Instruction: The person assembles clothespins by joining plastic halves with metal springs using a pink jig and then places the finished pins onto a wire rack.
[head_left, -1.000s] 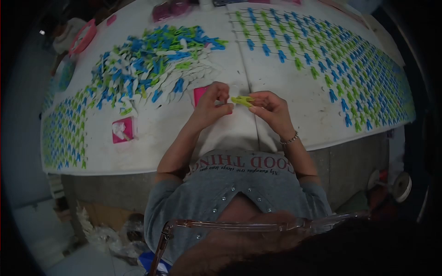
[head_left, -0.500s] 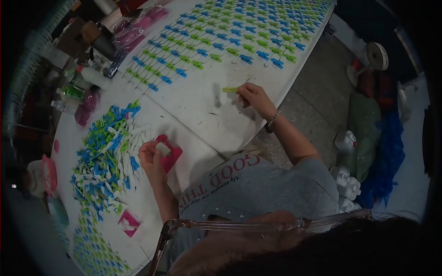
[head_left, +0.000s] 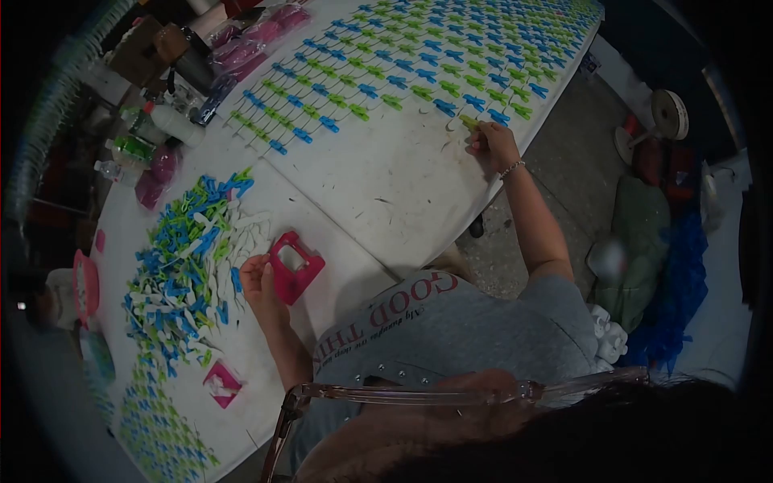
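My right hand (head_left: 493, 142) is stretched out to the near end of the rows of blue and green clips (head_left: 403, 72) on the white table (head_left: 378, 181). It pinches a green clip (head_left: 469, 122) and holds it at the table surface beside the last row. My left hand (head_left: 256, 278) rests beside a pink square box (head_left: 295, 266), fingers curled at its edge, next to the loose pile of blue, green and white clip parts (head_left: 189, 258).
A second small pink box (head_left: 223, 383) lies near the table's front edge. More sorted clips (head_left: 161, 439) fill the lower left. Bottles and pink bags (head_left: 157, 133) crowd the far left. A tape spool (head_left: 667, 113) and blue material (head_left: 680, 274) sit on the floor.
My right hand has carried the green clip further out, from the bare middle of the table to the end of the rows. My left hand stays by the pink box.
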